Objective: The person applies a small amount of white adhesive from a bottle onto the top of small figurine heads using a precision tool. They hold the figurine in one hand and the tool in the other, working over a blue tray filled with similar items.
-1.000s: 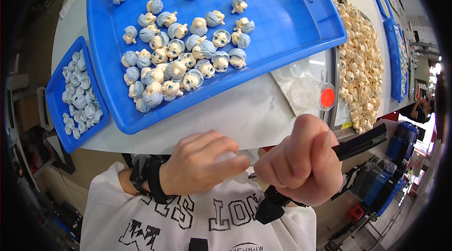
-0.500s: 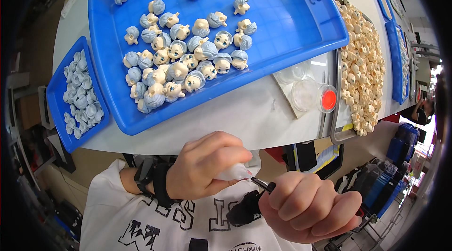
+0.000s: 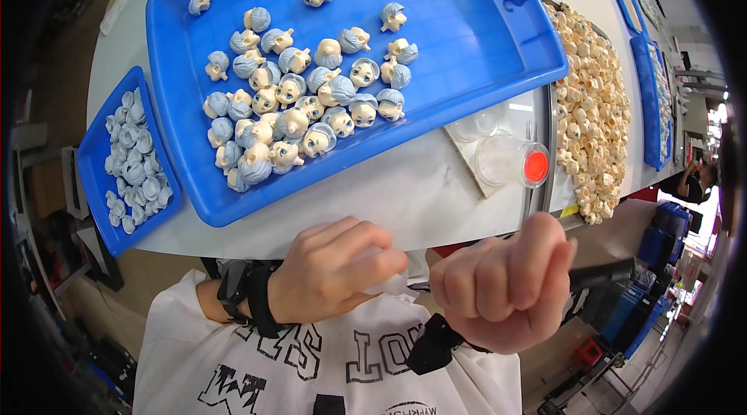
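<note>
My left hand (image 3: 338, 269) is closed around a small whitish, translucent piece (image 3: 395, 285), mostly covered by the fingers. Beside it my right hand (image 3: 506, 283) makes a fist around a slim black-handled tool (image 3: 603, 275). Its thin dark tip comes out of the fist toward the whitish piece; whether they touch I cannot tell. Both hands are in front of the table's near edge. Beyond them a large blue tray (image 3: 467, 103) holds many doll heads (image 3: 319, 138) with pale blue hair and painted eyes.
A smaller blue tray (image 3: 173, 212) of pale blue hair pieces stands at left. On the right lies a metal tray (image 3: 551, 142) of beige parts (image 3: 591, 119). Between sit clear round containers (image 3: 496, 160) and a red-topped small pot (image 3: 535, 167). More blue trays (image 3: 652, 103) stand far right.
My right hand has risen and turned, so the black handle now sticks out to the right. My left hand has shifted slightly left with the whitish piece, which is now more covered.
</note>
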Tool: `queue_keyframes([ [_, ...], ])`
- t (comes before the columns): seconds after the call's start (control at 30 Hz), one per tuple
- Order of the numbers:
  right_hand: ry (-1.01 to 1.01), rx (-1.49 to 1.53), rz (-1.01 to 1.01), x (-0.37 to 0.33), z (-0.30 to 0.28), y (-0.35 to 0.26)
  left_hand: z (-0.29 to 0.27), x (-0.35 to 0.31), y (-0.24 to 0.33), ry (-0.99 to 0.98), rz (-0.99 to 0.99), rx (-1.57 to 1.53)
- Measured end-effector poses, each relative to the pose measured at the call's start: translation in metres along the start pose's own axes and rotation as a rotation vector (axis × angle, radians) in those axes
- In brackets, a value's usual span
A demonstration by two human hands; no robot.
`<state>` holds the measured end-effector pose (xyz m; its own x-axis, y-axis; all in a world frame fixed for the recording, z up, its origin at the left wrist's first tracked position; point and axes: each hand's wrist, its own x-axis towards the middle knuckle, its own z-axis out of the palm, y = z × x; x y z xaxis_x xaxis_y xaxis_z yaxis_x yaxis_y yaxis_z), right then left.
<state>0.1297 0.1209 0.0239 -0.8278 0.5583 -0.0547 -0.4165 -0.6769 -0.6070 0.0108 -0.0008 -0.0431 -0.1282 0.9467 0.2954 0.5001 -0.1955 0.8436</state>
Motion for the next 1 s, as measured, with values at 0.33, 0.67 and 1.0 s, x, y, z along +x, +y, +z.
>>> queue_keyframes([
  [0.33, 0.024, 0.050, 0.331, 0.010, -0.007, -0.005, 0.003, -0.005, 0.000, -0.041, 0.036, 0.112],
  [0.67, -0.095, -0.116, -0.384, -0.003, 0.006, 0.015, 0.003, 0.001, 0.003, 0.075, -0.050, -0.175],
  [1.0, -0.136, -0.204, -0.355, -0.005, 0.008, 0.015, 0.006, -0.001, -0.001, 0.115, -0.030, -0.135],
])
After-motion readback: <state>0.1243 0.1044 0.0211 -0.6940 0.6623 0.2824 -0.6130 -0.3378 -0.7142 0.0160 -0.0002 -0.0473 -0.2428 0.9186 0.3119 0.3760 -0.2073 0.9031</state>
